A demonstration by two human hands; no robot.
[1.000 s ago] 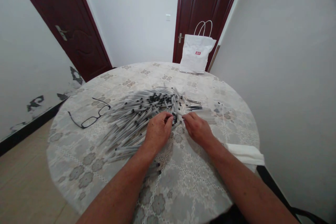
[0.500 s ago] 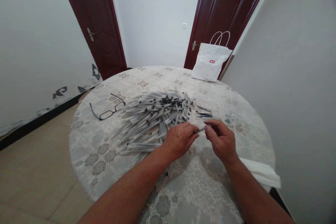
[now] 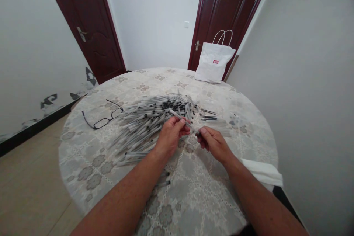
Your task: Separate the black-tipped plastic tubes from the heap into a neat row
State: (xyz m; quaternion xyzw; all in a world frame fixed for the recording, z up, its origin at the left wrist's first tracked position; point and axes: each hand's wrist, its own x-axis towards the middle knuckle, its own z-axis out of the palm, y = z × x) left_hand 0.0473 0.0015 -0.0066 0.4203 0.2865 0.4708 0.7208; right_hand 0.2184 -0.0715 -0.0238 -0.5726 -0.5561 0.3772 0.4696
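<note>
A big heap of clear pen barrels with black tips [image 3: 149,118] lies on the round table [image 3: 193,191], which has a floral lace cloth. My left hand [image 3: 170,136] and my right hand [image 3: 214,142] meet just in front of the heap. Together they hold one clear pen barrel [image 3: 182,120] that slants from the left hand's fingers down to the right hand's fingertips. A few thin black refills [image 3: 208,117] lie on the cloth just beyond my right hand.
Black-framed glasses [image 3: 102,116] lie at the table's left. A white paper bag [image 3: 214,64] stands at the far edge before a dark door. A folded white cloth [image 3: 262,171] hangs at the right edge. A few pens [image 3: 163,179] lie near my left forearm.
Both hands left the heap's edge and lifted one pen barrel between them. It has gone from nearly level to slanting up toward the left. The camera view shifted.
</note>
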